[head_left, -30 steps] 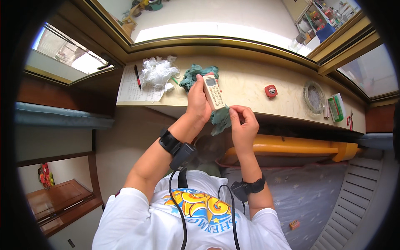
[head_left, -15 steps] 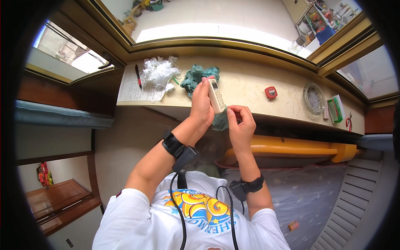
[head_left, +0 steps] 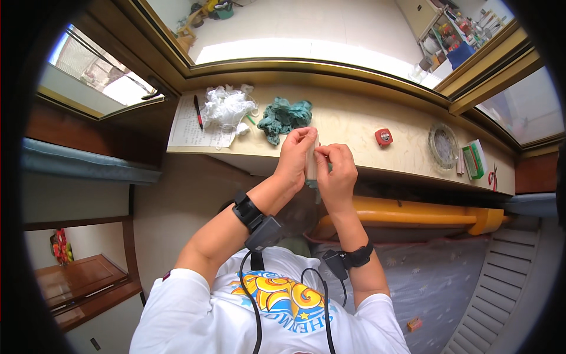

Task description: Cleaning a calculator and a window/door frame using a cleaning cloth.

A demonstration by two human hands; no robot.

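Note:
A slim cream remote control stands turned on edge between my hands, at the front edge of the long ledge. My left hand is closed around it, fingers and thumb near its far end. At its right side my right hand is pinched closed, with a bit of teal cloth showing at the palm; the fingertips partly hide what they grip. More teal cloth hangs below the remote's near end. Just beyond my left hand lies a crumpled teal cloth heap on the ledge.
White tangled string and a black-red pen lie on a written sheet at left. Rightward are a red tape measure, a glass ashtray, a green-white box and red scissors. Window frames border the ledge.
The remote has turned from buttons facing up onto its edge. My left hand has shifted slightly nearer and to the right; my right hand has moved slightly left and farther up along the remote's side.

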